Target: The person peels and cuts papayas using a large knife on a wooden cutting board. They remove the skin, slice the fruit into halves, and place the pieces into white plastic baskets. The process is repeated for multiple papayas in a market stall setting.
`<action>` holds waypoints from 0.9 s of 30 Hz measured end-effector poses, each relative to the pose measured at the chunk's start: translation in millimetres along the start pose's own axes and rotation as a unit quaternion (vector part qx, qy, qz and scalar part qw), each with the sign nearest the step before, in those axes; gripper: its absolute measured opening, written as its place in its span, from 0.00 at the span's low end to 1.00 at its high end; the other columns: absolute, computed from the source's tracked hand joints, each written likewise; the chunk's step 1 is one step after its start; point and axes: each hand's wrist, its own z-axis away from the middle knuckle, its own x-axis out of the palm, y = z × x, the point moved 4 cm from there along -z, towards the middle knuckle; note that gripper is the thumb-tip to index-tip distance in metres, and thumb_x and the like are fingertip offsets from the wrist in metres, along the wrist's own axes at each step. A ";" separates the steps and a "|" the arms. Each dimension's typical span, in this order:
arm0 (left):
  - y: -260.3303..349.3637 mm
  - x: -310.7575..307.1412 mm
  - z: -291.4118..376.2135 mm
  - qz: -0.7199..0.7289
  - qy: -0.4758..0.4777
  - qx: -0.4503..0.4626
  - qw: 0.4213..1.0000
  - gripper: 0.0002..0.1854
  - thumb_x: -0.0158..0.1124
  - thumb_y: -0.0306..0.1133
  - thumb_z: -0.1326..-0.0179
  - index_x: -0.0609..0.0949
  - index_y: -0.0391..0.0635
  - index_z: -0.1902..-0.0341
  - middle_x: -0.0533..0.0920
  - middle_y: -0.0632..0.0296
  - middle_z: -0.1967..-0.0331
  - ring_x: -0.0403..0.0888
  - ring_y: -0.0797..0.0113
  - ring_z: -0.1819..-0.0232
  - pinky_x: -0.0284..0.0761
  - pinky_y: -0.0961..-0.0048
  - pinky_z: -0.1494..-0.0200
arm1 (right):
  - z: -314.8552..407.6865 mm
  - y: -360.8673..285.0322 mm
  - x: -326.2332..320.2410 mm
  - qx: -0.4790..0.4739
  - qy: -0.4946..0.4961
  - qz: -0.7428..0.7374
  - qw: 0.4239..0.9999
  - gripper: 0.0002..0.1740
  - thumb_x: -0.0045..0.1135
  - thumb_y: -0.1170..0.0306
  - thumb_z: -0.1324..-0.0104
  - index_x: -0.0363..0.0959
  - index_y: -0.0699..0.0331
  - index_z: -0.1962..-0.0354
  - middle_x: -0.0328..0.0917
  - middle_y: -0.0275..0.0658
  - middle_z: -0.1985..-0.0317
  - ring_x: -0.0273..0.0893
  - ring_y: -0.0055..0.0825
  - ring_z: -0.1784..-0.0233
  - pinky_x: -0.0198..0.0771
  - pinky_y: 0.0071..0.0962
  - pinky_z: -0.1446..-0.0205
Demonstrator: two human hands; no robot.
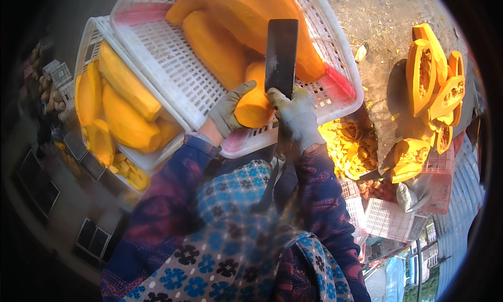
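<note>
My right hand (296, 113), in a pale work glove, grips a cleaver whose dark broad blade (281, 54) points away from me. Against the blade's left side stands a peeled orange squash (255, 109), its rounded end facing me. My left hand (232, 107), gloved too, holds this squash from the left. Both hands are over the near rim of a white plastic basket (177, 66) with red patches. Larger peeled squashes (251, 19) lie inside it; part of one is hidden behind the blade.
At left, a second white basket (94, 31) holds peeled squash pieces (125, 113). Cut squash halves with seeds showing (422, 74) rest on a worn board (377, 35) at right. Orange peelings (349, 148) are heaped below the board's near edge, beside stacked crates (389, 219).
</note>
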 end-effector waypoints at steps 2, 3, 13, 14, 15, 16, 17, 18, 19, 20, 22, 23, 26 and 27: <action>0.2 -7.1 -0.1 -0.029 0.003 0.038 0.999 0.24 0.65 0.43 0.33 0.77 0.39 0.42 0.85 0.48 0.51 0.85 0.49 0.52 0.81 0.48 0.46 | -4.4 3.0 -2.9 -0.052 0.002 0.037 0.998 0.18 0.62 0.61 0.38 0.80 0.73 0.67 0.79 0.39 0.79 0.77 0.24 0.78 0.72 0.28 0.73; -1.6 -9.3 0.1 -0.077 -0.006 0.058 0.995 0.22 0.62 0.42 0.31 0.76 0.41 0.41 0.83 0.53 0.50 0.82 0.56 0.50 0.79 0.56 0.44 | -7.2 4.2 -3.5 -0.088 0.008 0.026 0.996 0.19 0.61 0.61 0.37 0.80 0.73 0.68 0.80 0.40 0.79 0.78 0.25 0.78 0.73 0.29 0.72; -3.4 -17.6 11.9 -0.269 0.100 0.146 0.947 0.21 0.59 0.42 0.28 0.73 0.45 0.37 0.79 0.63 0.47 0.75 0.70 0.43 0.73 0.72 0.37 | -13.3 25.4 11.1 0.024 -0.098 0.083 0.991 0.15 0.58 0.66 0.36 0.78 0.74 0.72 0.77 0.41 0.83 0.76 0.25 0.83 0.70 0.27 0.79; -5.7 -19.6 15.5 -0.261 0.117 0.142 0.948 0.21 0.59 0.43 0.28 0.73 0.47 0.37 0.79 0.63 0.47 0.75 0.70 0.43 0.73 0.71 0.36 | -8.3 23.9 10.5 0.046 -0.104 0.073 0.991 0.15 0.58 0.67 0.36 0.78 0.73 0.72 0.77 0.41 0.83 0.75 0.25 0.83 0.70 0.26 0.79; -12.1 -22.0 19.8 -0.252 0.133 0.138 0.948 0.22 0.60 0.43 0.28 0.73 0.48 0.37 0.79 0.63 0.46 0.75 0.71 0.43 0.73 0.71 0.36 | -2.3 21.9 10.3 0.068 -0.108 0.062 0.990 0.14 0.58 0.67 0.36 0.78 0.73 0.72 0.77 0.41 0.83 0.75 0.24 0.84 0.69 0.25 0.80; -14.8 -20.5 23.3 -0.165 0.094 0.100 0.977 0.22 0.60 0.44 0.29 0.73 0.50 0.36 0.79 0.63 0.46 0.75 0.71 0.43 0.72 0.70 0.35 | 5.2 16.0 8.6 0.044 -0.128 0.074 0.988 0.13 0.59 0.68 0.35 0.78 0.72 0.72 0.76 0.40 0.83 0.74 0.24 0.84 0.70 0.25 0.80; -17.0 -17.5 28.5 -0.191 0.068 0.101 0.974 0.23 0.60 0.44 0.29 0.72 0.49 0.36 0.78 0.61 0.45 0.76 0.69 0.42 0.72 0.68 0.35 | 17.9 11.0 6.1 0.029 -0.148 0.016 0.988 0.14 0.59 0.67 0.35 0.78 0.73 0.72 0.76 0.39 0.83 0.75 0.23 0.83 0.69 0.26 0.79; -17.2 -12.6 34.1 -0.296 0.055 0.125 0.945 0.24 0.60 0.44 0.29 0.72 0.48 0.35 0.78 0.59 0.44 0.76 0.66 0.42 0.72 0.65 0.34 | 28.3 7.3 3.1 0.026 -0.150 0.045 0.987 0.14 0.59 0.67 0.34 0.78 0.73 0.70 0.77 0.39 0.83 0.75 0.23 0.82 0.70 0.26 0.77; -20.0 -9.4 41.7 -0.309 0.064 0.137 0.939 0.25 0.59 0.43 0.30 0.71 0.45 0.35 0.78 0.56 0.44 0.77 0.62 0.42 0.72 0.62 0.35 | 38.6 1.2 0.3 -0.006 -0.163 0.045 0.986 0.14 0.59 0.67 0.34 0.78 0.74 0.68 0.77 0.40 0.82 0.76 0.22 0.81 0.70 0.26 0.76; -23.9 -4.5 50.2 -0.321 0.073 0.148 0.932 0.25 0.59 0.42 0.30 0.71 0.42 0.34 0.78 0.54 0.43 0.78 0.58 0.42 0.72 0.59 0.35 | 51.2 -0.6 -1.9 -0.001 -0.173 0.044 0.984 0.15 0.58 0.66 0.33 0.78 0.74 0.66 0.79 0.42 0.80 0.78 0.25 0.78 0.72 0.28 0.72; -39.0 6.5 74.1 -0.143 0.095 0.116 0.978 0.26 0.57 0.36 0.30 0.69 0.40 0.32 0.77 0.51 0.42 0.76 0.54 0.42 0.73 0.60 0.36 | 80.0 -10.7 -7.2 -0.099 -0.156 0.058 0.981 0.13 0.54 0.66 0.35 0.77 0.70 0.65 0.79 0.52 0.71 0.81 0.46 0.65 0.73 0.40 0.60; -46.3 17.4 86.4 -0.177 0.085 0.161 0.967 0.26 0.56 0.36 0.30 0.69 0.39 0.32 0.77 0.52 0.42 0.76 0.56 0.41 0.72 0.61 0.36 | 95.0 -13.0 -11.4 -0.126 -0.152 0.068 0.978 0.12 0.56 0.66 0.36 0.78 0.68 0.63 0.79 0.53 0.64 0.80 0.48 0.62 0.75 0.42 0.58; -77.7 46.0 118.4 -0.197 0.065 0.229 0.951 0.36 0.60 0.19 0.38 0.63 0.42 0.25 0.70 0.52 0.34 0.69 0.58 0.32 0.68 0.63 0.30 | 137.8 -20.4 -29.9 -0.336 -0.145 0.156 0.917 0.10 0.54 0.68 0.34 0.77 0.60 0.57 0.74 0.46 0.52 0.79 0.45 0.61 0.77 0.45 0.56; -84.9 49.8 121.2 -0.239 0.110 0.237 0.935 0.36 0.59 0.19 0.38 0.63 0.42 0.25 0.71 0.53 0.35 0.70 0.59 0.33 0.70 0.63 0.31 | 149.6 -17.3 -39.9 -0.338 -0.141 0.116 0.923 0.12 0.57 0.69 0.35 0.77 0.63 0.56 0.75 0.48 0.56 0.78 0.49 0.60 0.75 0.44 0.56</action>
